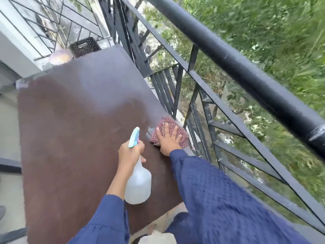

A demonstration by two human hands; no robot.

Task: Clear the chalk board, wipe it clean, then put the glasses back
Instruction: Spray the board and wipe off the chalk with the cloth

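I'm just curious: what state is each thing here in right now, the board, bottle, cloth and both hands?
Board: lying flat, pale hazy patch on its far half.
Spray bottle: held over the board, nozzle pointing forward.
Cloth: flat at the board's right edge, pressed down.
Left hand: grips the bottle's neck.
Right hand: fingers spread, pressing the cloth.

1. One dark brown chalk board (70,129).
2. One translucent spray bottle (139,184) with a pale blue head.
3. One red checked cloth (167,123).
4. Two hands: left hand (129,153), right hand (168,140).
5. One black perforated crate (84,46).
6. One black metal railing (246,71).
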